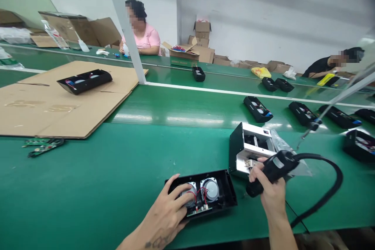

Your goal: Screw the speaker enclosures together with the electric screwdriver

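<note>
A black speaker housing (224,191) lies on the green bench in front of me, its inside facing up. Two round speakers (210,190), red wires and a small circuit board (199,210) show within it. My left hand (172,203) grips the housing's left end, fingers laid over the left speaker. In my right hand (271,187) is a black electric screwdriver (275,170), with a thick cable (334,187) looping right. Its front end reaches a black-and-silver screw feeder (254,144); whether the tip touches is hidden by my fingers.
Flattened cardboard (67,105) at left bears another housing (84,81). Loose circuit boards (45,146) lie near its edge. Several housings sit along the line at right, including one nearby (360,144). A white post (125,27) rises beyond the bench. Two co-workers sit across.
</note>
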`<state>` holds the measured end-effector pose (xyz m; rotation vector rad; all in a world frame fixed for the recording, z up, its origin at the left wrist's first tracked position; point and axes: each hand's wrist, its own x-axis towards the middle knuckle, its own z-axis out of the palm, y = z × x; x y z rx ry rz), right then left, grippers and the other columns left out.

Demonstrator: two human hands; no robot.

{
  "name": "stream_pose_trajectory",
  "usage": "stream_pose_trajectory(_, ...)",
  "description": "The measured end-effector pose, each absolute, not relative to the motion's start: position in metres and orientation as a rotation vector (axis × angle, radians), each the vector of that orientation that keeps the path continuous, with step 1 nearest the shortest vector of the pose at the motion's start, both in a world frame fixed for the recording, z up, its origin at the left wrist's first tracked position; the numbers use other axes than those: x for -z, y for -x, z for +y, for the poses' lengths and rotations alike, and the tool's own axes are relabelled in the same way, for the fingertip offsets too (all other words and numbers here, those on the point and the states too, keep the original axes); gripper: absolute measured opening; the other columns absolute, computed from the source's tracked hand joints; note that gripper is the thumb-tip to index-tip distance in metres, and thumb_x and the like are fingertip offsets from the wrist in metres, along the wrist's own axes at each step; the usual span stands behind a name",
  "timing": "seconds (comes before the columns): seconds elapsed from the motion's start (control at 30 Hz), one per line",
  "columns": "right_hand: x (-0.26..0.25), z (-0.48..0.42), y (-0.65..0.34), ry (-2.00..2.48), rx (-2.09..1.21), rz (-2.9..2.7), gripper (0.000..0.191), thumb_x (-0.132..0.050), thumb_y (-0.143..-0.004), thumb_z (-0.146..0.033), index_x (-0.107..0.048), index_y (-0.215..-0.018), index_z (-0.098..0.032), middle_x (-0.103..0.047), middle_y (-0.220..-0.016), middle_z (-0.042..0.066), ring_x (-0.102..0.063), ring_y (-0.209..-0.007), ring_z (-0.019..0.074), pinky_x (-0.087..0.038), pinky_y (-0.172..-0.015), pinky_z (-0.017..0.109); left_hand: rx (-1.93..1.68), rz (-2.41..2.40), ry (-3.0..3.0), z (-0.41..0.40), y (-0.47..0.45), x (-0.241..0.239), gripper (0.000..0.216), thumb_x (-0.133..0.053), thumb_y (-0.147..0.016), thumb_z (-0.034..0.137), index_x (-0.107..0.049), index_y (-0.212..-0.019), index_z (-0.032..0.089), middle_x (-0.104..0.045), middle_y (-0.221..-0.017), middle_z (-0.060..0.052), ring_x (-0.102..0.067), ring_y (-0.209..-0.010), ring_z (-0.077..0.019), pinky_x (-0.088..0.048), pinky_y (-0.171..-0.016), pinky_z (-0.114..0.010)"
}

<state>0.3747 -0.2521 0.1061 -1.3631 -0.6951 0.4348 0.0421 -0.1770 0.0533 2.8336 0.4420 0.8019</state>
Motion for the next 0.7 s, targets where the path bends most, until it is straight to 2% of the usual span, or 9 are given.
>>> stream_pose_trajectory(0.1,-0.123,-0.256,-0.372,1.299,-0.443,-0.695,0.04,-0.095,-0.083,-0.041,-0.066,-0.103,-0.022,-0.06,-0.059,-0.008,-0.054,-0.045,0.0148,-0.046,-0.05,0.032,-0.849,0.431,-2.813,-0.175,-0.043,-0.048,0.038,-0.098,-0.085,0.041,-0.067,-0.078,0.021,-0.08,-0.119,0.005,-0.071,-0.127,-0.0238,0.004,-0.145,-0.048)
stream_pose_trajectory(0.27,-0.165,-0.253,-0.379,1.092,-0.101,-0.672,0.042,-0.092,-0.083,-0.029,-0.063,-0.113,-0.025,-0.06,-0.06,-0.012,-0.054,-0.048,0.0131,-0.048,-0.056,0.031,-0.881,0.42,-2.799,-0.173,-0.044,-0.044,0.036,-0.096,-0.086,0.041,-0.066,-0.077,0.022,-0.081,-0.118,0.006,-0.072,-0.126,-0.0234,0.002,-0.145,-0.047)
stream_pose_trajectory(0.37,-0.171,-0.241,-0.384,1.139,-0.031,-0.712,0.038,-0.091,-0.084,-0.03,-0.062,-0.108,-0.024,-0.063,-0.059,-0.012,-0.055,-0.047,0.0142,-0.051,-0.06,0.034,-0.897,0.426,-2.789,-0.172,-0.043,-0.043,0.036,-0.096,-0.087,0.042,-0.066,-0.077,0.023,-0.082,-0.119,0.006,-0.072,-0.127,-0.0232,0.002,-0.145,-0.046)
stream_pose_trajectory(0.5,-0.163,-0.227,-0.387,1.238,-0.094,-0.769,0.035,-0.092,-0.087,-0.033,-0.062,-0.101,-0.023,-0.065,-0.059,-0.01,-0.057,-0.045,0.0131,-0.049,-0.058,0.033,-0.872,0.437,-2.829,-0.173,-0.042,-0.043,0.038,-0.096,-0.087,0.045,-0.067,-0.076,0.023,-0.082,-0.12,0.005,-0.071,-0.128,-0.0243,0.0,-0.144,-0.048)
stream_pose_trajectory(0.7,-0.16,-0.239,-0.379,1.336,-0.354,-0.922,0.03,-0.092,-0.09,-0.034,-0.067,-0.104,-0.023,-0.061,-0.056,-0.009,-0.054,-0.044,0.0119,-0.048,-0.05,0.028,-0.874,0.424,-2.837,-0.173,-0.043,-0.044,0.039,-0.096,-0.088,0.047,-0.068,-0.076,0.023,-0.081,-0.118,0.005,-0.071,-0.126,-0.0227,0.0,-0.145,-0.046)
